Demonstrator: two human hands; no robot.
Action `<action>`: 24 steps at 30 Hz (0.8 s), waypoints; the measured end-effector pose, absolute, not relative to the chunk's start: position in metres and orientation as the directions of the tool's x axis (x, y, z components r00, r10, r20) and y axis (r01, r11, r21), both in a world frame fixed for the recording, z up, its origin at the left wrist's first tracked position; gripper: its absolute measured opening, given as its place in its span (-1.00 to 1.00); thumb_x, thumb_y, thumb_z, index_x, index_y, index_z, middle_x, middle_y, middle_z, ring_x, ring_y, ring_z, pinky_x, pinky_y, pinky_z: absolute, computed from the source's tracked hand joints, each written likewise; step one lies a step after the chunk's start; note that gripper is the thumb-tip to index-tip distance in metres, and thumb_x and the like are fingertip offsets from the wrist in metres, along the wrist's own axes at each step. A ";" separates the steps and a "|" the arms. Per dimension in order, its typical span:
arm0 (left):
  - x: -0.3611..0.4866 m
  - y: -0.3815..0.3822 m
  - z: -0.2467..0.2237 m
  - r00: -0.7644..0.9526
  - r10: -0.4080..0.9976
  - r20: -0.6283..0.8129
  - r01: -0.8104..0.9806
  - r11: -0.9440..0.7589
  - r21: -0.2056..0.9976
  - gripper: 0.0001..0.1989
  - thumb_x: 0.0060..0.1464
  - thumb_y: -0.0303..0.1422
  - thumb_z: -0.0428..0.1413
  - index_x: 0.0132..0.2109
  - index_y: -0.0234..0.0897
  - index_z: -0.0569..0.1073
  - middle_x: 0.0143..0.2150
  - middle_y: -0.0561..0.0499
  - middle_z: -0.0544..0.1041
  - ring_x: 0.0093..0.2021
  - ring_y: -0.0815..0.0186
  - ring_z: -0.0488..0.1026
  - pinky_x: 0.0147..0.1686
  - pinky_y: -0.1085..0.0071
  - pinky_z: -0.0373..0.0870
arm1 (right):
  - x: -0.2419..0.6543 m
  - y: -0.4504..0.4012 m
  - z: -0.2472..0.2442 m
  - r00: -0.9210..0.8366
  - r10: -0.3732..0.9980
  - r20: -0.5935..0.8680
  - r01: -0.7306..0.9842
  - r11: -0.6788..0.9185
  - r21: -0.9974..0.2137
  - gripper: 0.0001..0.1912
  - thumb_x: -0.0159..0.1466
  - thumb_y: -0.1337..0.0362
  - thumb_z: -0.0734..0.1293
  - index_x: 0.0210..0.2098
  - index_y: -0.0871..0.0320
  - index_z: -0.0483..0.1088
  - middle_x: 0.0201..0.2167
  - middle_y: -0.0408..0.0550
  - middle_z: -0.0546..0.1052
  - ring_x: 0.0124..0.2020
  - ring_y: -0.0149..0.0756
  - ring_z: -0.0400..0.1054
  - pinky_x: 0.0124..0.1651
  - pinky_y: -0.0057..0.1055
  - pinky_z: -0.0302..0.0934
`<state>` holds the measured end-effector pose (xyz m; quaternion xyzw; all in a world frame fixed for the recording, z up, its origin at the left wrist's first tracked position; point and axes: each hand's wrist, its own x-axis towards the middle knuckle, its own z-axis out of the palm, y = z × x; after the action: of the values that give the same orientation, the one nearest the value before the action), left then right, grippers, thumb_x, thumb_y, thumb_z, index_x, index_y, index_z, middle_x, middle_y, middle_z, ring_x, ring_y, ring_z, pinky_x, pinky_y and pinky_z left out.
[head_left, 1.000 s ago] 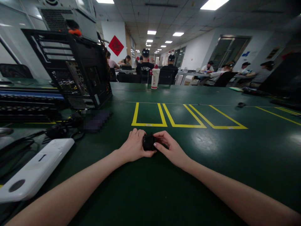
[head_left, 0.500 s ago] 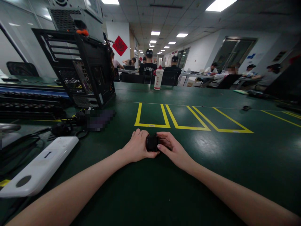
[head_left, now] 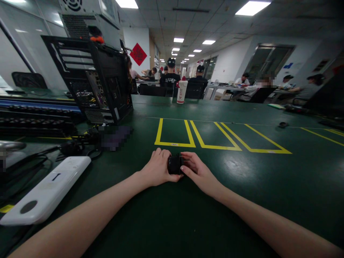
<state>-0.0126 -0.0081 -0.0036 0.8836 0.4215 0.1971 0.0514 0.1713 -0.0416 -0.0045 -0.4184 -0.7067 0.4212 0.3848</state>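
Note:
A small black boxy object (head_left: 174, 165) is between my two hands, just above or on the green tabletop; its exact kind is not clear. My left hand (head_left: 158, 166) is closed round its left side, with the thumb along the near bottom edge and the fingers behind. From the right, my right hand (head_left: 197, 171) has its thumb and fingertips curled at the object's right face, thumb in front and fingers at the far side. Part of the object is hidden by the fingers.
Yellow tape frames (head_left: 174, 144) mark the green table beyond my hands. At left lie a white oblong device (head_left: 51, 190), black cables (head_left: 32, 161) and an open black computer case (head_left: 104, 79). A white cup (head_left: 182, 92) stands far back. Several people sit at tables beyond.
The view has shifted very slightly, so everything appears a few pixels lower and to the right. Both hands keep nearly the same pose at the black object.

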 end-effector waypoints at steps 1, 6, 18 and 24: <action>-0.013 -0.008 -0.003 0.569 0.765 0.303 0.723 -0.640 0.259 -0.46 -0.15 0.08 0.02 -0.23 -0.32 0.25 -0.30 -0.05 0.29 -0.30 0.20 0.20 -0.30 0.28 0.20 | 0.172 -0.041 -0.005 -0.359 0.916 0.182 0.280 0.291 -0.915 -0.63 0.22 0.29 0.20 0.02 0.06 0.10 0.00 -0.01 0.29 -0.01 -0.26 0.27 0.06 -0.18 0.18; -0.014 -0.010 0.001 0.579 0.762 0.291 0.715 -0.646 0.269 -0.48 -0.15 0.05 0.03 -0.22 -0.32 0.25 -0.27 -0.06 0.29 -0.30 0.21 0.19 -0.30 0.29 0.20 | 0.173 -0.045 -0.002 -0.427 0.879 0.213 0.245 0.339 -0.908 -0.67 0.19 0.34 0.24 -0.06 0.07 0.14 -0.06 -0.06 0.33 0.00 -0.28 0.27 0.08 -0.21 0.16; -0.014 -0.007 -0.005 0.575 0.758 0.309 0.713 -0.649 0.265 -0.48 -0.14 0.06 0.03 -0.22 -0.32 0.24 -0.28 -0.05 0.28 -0.30 0.22 0.19 -0.30 0.30 0.20 | 0.173 -0.044 0.000 -0.390 0.899 0.201 0.307 0.332 -0.892 -0.64 0.19 0.34 0.23 -0.01 0.07 0.13 -0.05 -0.04 0.32 0.00 -0.27 0.26 0.10 -0.18 0.16; -0.013 -0.009 -0.002 0.578 0.760 0.297 0.723 -0.646 0.247 -0.47 -0.14 0.06 0.02 -0.22 -0.33 0.25 -0.29 -0.06 0.28 -0.30 0.21 0.19 -0.30 0.29 0.20 | 0.172 -0.045 -0.002 -0.382 0.890 0.250 0.233 0.355 -0.906 -0.78 0.20 0.31 0.23 -0.14 0.08 0.19 -0.11 -0.07 0.34 -0.04 -0.28 0.30 0.06 -0.20 0.21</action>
<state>-0.0133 -0.0086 -0.0021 0.8868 0.4180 0.1908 0.0495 0.1724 -0.0453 -0.0020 -0.3892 -0.7209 0.4137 0.3971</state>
